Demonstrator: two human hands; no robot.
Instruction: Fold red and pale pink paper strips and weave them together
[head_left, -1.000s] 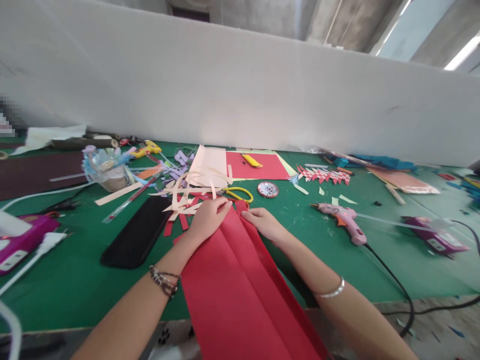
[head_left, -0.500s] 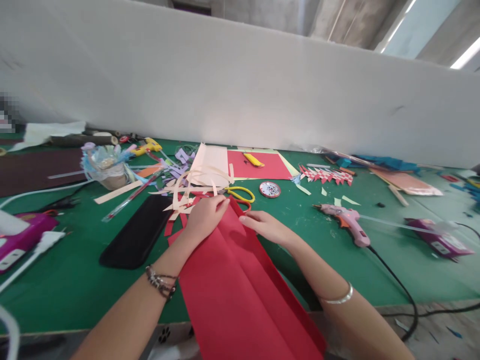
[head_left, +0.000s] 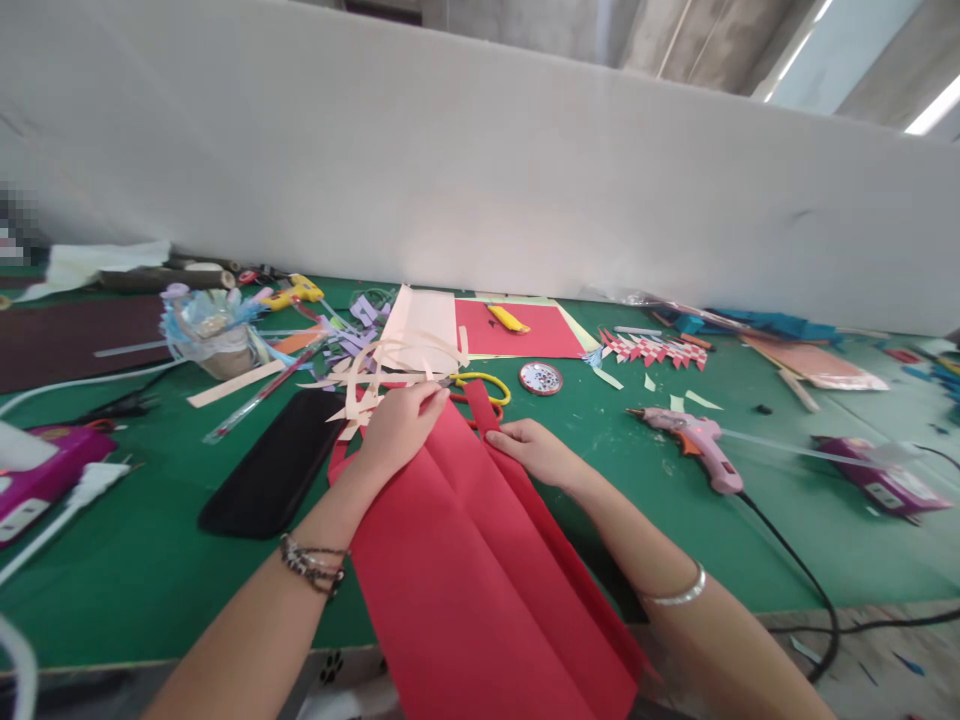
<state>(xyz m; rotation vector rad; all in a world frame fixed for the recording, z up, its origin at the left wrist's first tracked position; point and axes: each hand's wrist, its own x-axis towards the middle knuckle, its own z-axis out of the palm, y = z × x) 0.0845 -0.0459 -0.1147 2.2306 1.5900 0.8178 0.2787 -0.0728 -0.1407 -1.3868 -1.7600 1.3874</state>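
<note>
A large red sheet of paper [head_left: 450, 570] with lengthwise creases slopes from the table down toward my lap. My left hand [head_left: 405, 425] grips its far end, thumb and fingers pressed together on the top edge. At the far right corner my right hand [head_left: 536, 448] pinches a narrow red strip [head_left: 481, 400] along the sheet's right side. A gap shows between the strip's upper end and the sheet; lower down the two run together. Just beyond lie scissors with a yellow handle [head_left: 489, 380], partly hidden by the paper. Pale and red paper strips [head_left: 364, 400] are heaped beside my left hand.
Left of the sheet lies a black phone [head_left: 274, 465]. A pink glue gun [head_left: 697, 445] with its cord rests at right. Behind are a yellow cutter [head_left: 508, 319] on red paper, a round patterned disc [head_left: 540, 377] and a white partition [head_left: 480, 170]. Purple power strips [head_left: 881, 475] flank the work.
The strip's upper end has come apart from the sheet, opening a gap between my hands. My left hand has shifted slightly left with the sheet; my right hand has moved slightly right and nearer me.
</note>
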